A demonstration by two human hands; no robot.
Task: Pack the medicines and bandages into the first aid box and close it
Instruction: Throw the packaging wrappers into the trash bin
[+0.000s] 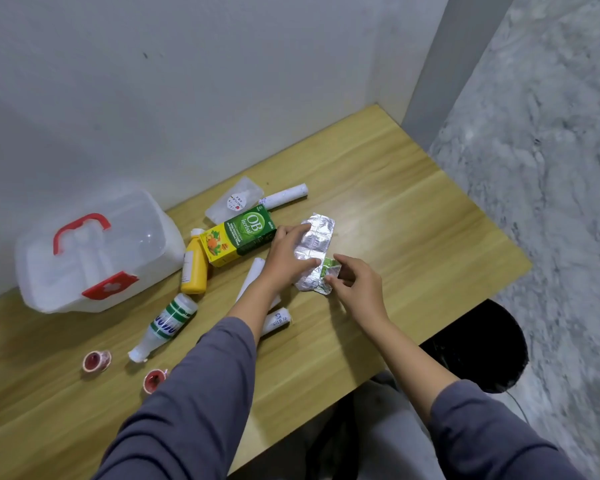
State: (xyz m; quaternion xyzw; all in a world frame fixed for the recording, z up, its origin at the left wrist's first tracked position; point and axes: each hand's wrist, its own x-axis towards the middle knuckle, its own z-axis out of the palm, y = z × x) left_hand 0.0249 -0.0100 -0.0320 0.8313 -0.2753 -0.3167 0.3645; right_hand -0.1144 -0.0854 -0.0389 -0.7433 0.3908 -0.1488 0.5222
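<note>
A white first aid box (97,254) with a red handle and red latch stands shut at the table's left. My left hand (286,258) grips a silver foil pill strip (314,244) at mid table. My right hand (357,285) pinches a small green and silver sachet (330,271) at the strip's near end. Beside the box lie a green and yellow medicine carton (239,237), a yellow bottle (194,268) and a white bottle with green bands (168,323). White bandage rolls (286,195) (278,320) lie near the wall and under my left forearm.
A clear plastic pouch (234,202) lies by the wall. Two red tape rolls (97,361) (155,381) sit near the front left. The wooden table (413,216) ends at the right over a grey floor, with a black stool (482,348) beside it.
</note>
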